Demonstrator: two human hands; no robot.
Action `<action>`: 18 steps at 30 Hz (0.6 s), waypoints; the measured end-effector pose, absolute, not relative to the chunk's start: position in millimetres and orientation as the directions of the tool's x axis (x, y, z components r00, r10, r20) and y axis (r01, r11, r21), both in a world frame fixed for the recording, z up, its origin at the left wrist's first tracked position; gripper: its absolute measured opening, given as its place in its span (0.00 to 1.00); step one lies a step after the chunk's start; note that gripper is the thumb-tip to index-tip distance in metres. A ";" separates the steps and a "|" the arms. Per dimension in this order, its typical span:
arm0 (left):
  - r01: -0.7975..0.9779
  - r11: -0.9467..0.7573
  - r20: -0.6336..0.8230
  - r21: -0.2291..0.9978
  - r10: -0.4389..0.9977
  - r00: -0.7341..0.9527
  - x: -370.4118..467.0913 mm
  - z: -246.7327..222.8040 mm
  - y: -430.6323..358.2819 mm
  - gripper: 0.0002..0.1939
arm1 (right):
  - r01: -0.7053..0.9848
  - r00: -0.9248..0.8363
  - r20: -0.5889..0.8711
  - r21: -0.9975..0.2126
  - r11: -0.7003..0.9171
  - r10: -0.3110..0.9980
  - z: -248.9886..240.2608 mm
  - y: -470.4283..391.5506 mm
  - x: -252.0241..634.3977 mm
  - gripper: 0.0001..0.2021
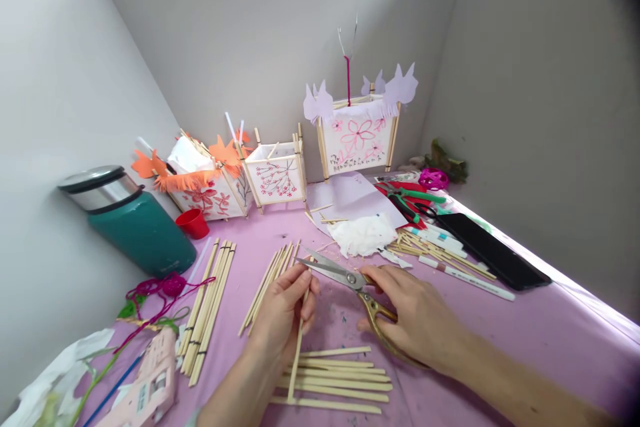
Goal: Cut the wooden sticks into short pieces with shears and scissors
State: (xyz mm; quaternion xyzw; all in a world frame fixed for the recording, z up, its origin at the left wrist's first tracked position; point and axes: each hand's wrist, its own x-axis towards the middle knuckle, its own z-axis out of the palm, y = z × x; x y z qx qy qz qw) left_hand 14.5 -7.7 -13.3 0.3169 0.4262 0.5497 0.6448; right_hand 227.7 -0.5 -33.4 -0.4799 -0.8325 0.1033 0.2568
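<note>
Pinched between the thumb and fingers of my left hand (280, 310) is a thin wooden stick (295, 367), held nearly upright. My right hand (420, 310) is wrapped round the brass-coloured handles of a pair of scissors (374, 312). Their blades are parted and reach left to the stick's upper end, just above my left fingertips; whether they touch it I cannot tell. Several loose sticks (345, 385) lie side by side below my hands. Another row of sticks (265, 287) lies beyond my left wrist, and thicker sticks with black bands (213, 313) lie farther left.
Paper lanterns stand at the back: one orange-trimmed (203, 201), one with branches (277, 181), one purple-trimmed (356, 140). A teal bottle (143, 230), red cup (193, 223) and pink glue gun (150, 380) are left. White tissue (363, 235), pliers (407, 207), markers (470, 278) and a phone (493, 250) are right.
</note>
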 end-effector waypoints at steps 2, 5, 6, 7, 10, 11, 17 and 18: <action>-0.419 0.205 -0.205 0.885 0.978 0.045 14.9 -13.0 -7.9 0.09 | 0.759 -0.403 0.320 -0.406 0.508 0.858 -33.3 -0.7 226.4 0.23; -0.410 0.229 -0.227 0.883 0.972 0.055 15.8 -12.0 -8.8 0.09 | 0.775 -0.402 0.293 -0.396 0.493 0.868 -32.7 -0.3 225.7 0.23; -0.406 0.234 -0.232 0.883 0.971 0.056 16.1 -11.6 -9.2 0.09 | 0.776 -0.405 0.282 -0.397 0.491 0.869 -32.9 -0.1 225.8 0.23; -0.400 0.235 -0.234 0.886 0.971 0.054 16.3 -11.2 -9.7 0.09 | 0.773 -0.412 0.270 -0.402 0.491 0.870 -33.1 0.1 226.0 0.23; -0.372 0.221 -0.222 0.902 0.974 0.040 16.8 -10.0 -11.1 0.09 | 0.757 -0.436 0.246 -0.419 0.501 0.866 -34.1 0.3 226.2 0.22; -0.362 0.216 -0.217 0.907 0.975 0.037 17.0 -9.8 -11.6 0.09 | 0.754 -0.443 0.243 -0.421 0.505 0.863 -34.3 0.2 226.1 0.21; -0.310 0.243 -0.231 0.919 0.970 0.076 20.3 -11.7 -13.4 0.12 | 0.763 -0.439 0.256 -0.401 0.508 0.861 -33.7 -1.7 223.2 0.22; -0.301 0.253 -0.239 0.920 0.967 0.083 21.0 -12.2 -13.7 0.13 | 0.765 -0.437 0.257 -0.398 0.506 0.862 -33.6 -2.0 222.7 0.22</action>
